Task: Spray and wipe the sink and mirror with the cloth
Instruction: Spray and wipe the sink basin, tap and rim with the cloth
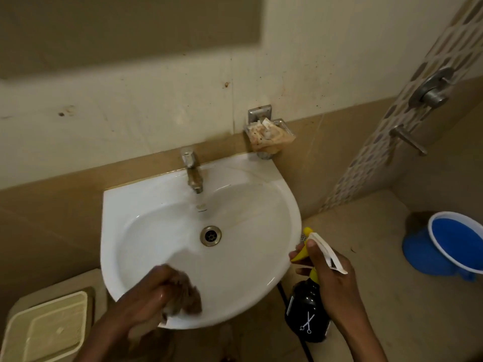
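A white wall-hung sink (146,205) fills the middle of the head view, with a metal tap (193,171) at its back and a drain (210,235) in the bowl. Water seems to run from the tap. My left hand (154,291) presses a brownish cloth (187,296) against the sink's front inner wall; both are motion-blurred. My right hand (332,280) holds a black spray bottle (305,312) with a yellow and white trigger head, just right of the sink's rim. The mirror's lower part (125,27) shows at the top left.
A metal soap dish (269,131) holding a crumpled wrapper hangs on the wall above the sink's right corner. Shower fittings (431,90) sit on the patterned tile strip at right. A blue bucket (454,241) stands on the floor. A cream bin lid (44,327) lies at lower left.
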Tool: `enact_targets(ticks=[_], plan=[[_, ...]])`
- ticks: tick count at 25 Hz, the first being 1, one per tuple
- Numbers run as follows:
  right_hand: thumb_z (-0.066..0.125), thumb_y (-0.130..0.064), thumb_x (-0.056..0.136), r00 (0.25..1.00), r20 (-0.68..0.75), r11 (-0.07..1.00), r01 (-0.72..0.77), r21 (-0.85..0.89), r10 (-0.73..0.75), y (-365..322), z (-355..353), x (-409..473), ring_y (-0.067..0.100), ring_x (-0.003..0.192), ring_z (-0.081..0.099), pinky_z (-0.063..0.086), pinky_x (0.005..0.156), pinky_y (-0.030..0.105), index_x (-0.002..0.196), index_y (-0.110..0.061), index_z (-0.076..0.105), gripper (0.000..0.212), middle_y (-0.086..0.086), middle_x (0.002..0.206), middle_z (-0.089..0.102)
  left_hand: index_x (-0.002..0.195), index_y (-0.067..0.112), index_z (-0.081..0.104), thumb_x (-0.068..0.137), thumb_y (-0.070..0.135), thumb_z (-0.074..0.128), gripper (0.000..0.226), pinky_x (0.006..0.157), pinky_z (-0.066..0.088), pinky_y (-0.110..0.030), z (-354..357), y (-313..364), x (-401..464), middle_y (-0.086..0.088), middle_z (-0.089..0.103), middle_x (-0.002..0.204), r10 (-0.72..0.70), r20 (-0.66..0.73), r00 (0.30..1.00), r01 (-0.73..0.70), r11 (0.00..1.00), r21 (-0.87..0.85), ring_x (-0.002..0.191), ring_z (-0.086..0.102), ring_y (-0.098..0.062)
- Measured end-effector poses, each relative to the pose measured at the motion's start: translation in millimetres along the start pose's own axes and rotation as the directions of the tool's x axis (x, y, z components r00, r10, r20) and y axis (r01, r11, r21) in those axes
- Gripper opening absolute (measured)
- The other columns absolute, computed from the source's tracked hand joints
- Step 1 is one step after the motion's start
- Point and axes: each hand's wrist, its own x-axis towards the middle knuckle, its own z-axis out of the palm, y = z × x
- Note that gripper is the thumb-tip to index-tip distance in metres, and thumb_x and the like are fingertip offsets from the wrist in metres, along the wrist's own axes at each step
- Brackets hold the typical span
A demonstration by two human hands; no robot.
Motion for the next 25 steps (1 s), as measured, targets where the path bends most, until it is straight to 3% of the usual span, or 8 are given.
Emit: enact_targets(ticks=[4,8,11,14,17,21,23,25], plan=[[0.062,-0.033,0.101,0.999,0.015,0.999,-0.036,0.017,0.036,2,43,30,0.027,0.092,0.079,0.065,0.071,0.028,0.098,0.002,0.078,0.038,0.011,0.089,0.081,0.087,0.009,0.072,0.085,0.012,0.064,0.009,0.047,0.053,-0.028,28,52,95,-0.013,0.071,0.075,-0.088,-0.424,0.901,-0.092,0.918,-0.385,0.059,0.067,-0.021],[0.063,-0.034,0.102,0.996,0.017,0.996,-0.086,-0.002,0.086,-4,72,58,0.031,0.091,0.078,0.064,0.076,0.04,0.097,-0.003,0.078,0.035,0.007,0.082,0.079,0.111,0.005,0.059,0.095,0.007,0.054,0.017,0.064,0.05,-0.01,81,69,184,-0.014,0.065,0.102,-0.313,-0.624,0.716,0.002,0.895,-0.446,0.076,0.066,-0.008],[0.065,-0.04,0.1,0.998,-0.008,0.998,-0.063,0.026,0.063,1,70,65,0.024,0.084,0.079,0.067,0.073,0.037,0.092,-0.008,0.08,0.036,0.005,0.078,0.081,0.127,0.008,0.051,0.095,0.015,0.055,0.033,0.096,0.047,-0.038,108,62,220,-0.016,0.048,0.13,-0.319,-0.625,0.713,0.178,0.944,-0.279,0.114,0.053,-0.033],[0.065,-0.051,0.092,0.997,-0.049,0.998,-0.055,0.041,0.057,2,58,62,0.017,0.08,0.08,0.064,0.064,0.026,0.087,-0.009,0.08,0.046,0.003,0.082,0.083,0.133,0.018,0.048,0.095,0.027,0.054,0.039,0.096,0.041,-0.051,128,64,234,-0.009,0.037,0.137,-0.267,-0.68,0.683,0.32,0.946,-0.05,0.122,0.037,-0.037],[0.065,-0.051,0.093,0.991,-0.119,0.998,-0.056,0.042,0.061,-5,47,59,0.017,0.08,0.081,0.064,0.069,0.032,0.082,-0.019,0.083,0.039,0.001,0.083,0.083,0.122,0.028,0.056,0.094,0.028,0.057,0.028,0.088,0.049,-0.043,135,91,231,-0.007,0.053,0.123,-0.251,-0.473,0.845,0.09,0.937,-0.337,0.11,0.051,-0.031],[0.062,-0.036,0.102,0.971,-0.226,0.982,-0.038,0.187,0.081,-35,39,50,0.023,0.081,0.08,0.066,0.072,0.037,0.113,-0.033,0.076,0.017,0.012,0.088,0.08,0.108,0.011,0.063,0.093,0.016,0.052,0.019,0.075,0.058,-0.036,102,130,221,-0.019,0.066,0.114,-0.103,-0.031,0.994,0.042,0.632,-0.774,0.093,0.066,-0.025],[0.059,-0.033,0.105,0.959,-0.271,0.966,-0.007,0.257,0.079,-53,33,44,0.019,0.076,0.079,0.067,0.063,0.027,0.107,-0.036,0.074,0.015,0.008,0.086,0.079,0.108,0.001,0.063,0.093,0.008,0.049,0.022,0.064,0.059,-0.034,74,143,214,-0.024,0.067,0.115,-0.019,-0.154,0.988,-0.13,0.434,-0.892,0.078,0.07,-0.021],[0.057,-0.034,0.105,0.953,-0.293,0.961,0.002,0.275,0.081,-66,31,38,0.013,0.073,0.08,0.066,0.062,0.025,0.102,-0.037,0.074,0.017,0.002,0.084,0.08,0.109,0.004,0.062,0.092,0.003,0.05,0.021,0.06,0.061,-0.039,48,148,214,-0.024,0.065,0.111,-0.033,-0.455,0.89,-0.373,0.522,-0.767,0.074,0.071,-0.027]])
